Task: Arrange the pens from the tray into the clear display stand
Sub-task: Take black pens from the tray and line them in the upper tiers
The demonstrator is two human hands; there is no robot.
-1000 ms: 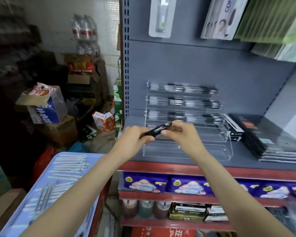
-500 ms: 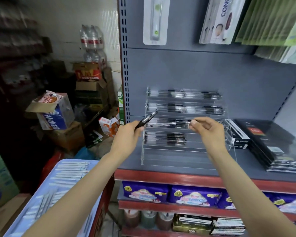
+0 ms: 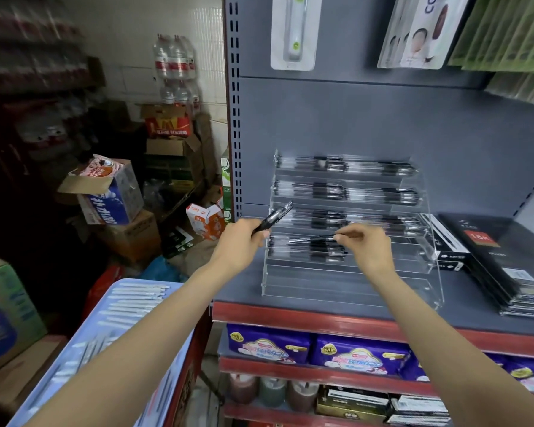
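A clear stepped display stand (image 3: 346,282) sits on the grey shelf, its upper tiers filled with black pens. My left hand (image 3: 242,241) is closed around a bunch of black pens (image 3: 275,215) that point up and right, beside the stand's left edge. In the pinched fingers of my right hand (image 3: 367,241) a single pen (image 3: 313,239) lies level over the fourth tier, above several pens lying there. The blue tray (image 3: 127,306) with white-looking pens stands at the lower left.
Black notebooks (image 3: 506,260) are stacked right of the stand, with a small black box (image 3: 444,245) between them. The shelf's red front edge (image 3: 336,323) runs below. Cardboard boxes (image 3: 111,195) and water bottles (image 3: 174,61) clutter the floor at the left.
My hands parted: the right one drew a single pen from the left hand's bunch and lowered it from the third tier to the fourth. The left hand stays by the stand's left edge.
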